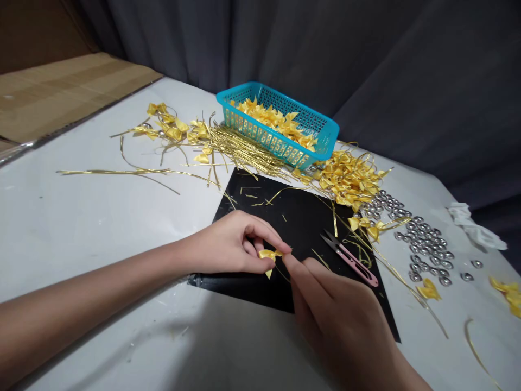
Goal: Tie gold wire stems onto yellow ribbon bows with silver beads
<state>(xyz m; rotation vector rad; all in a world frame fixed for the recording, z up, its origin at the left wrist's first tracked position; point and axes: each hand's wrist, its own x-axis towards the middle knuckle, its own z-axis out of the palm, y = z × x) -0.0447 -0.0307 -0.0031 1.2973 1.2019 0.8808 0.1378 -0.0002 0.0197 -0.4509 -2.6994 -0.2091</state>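
Observation:
A small yellow satin ribbon bow is pinched by my left hand, its thumb below and index finger above. One pointed tail hangs down past the thumb. My right hand is closed with its fingertips at the bow's right end, meeting the left index fingertip. A thin gold strand shows faintly beneath the bow; what it joins is hidden by the fingers. Under both hands lies a black mat. Pink-handled thread snips rest on the mat to the right, among gold cord snippets.
Behind the mat stands a turquoise basket of yellow bows. Gold cords lie along its front. Finished-looking bows with cords are heaped right, beside silver beads. White crumpled material sits far right; cardboard is at left.

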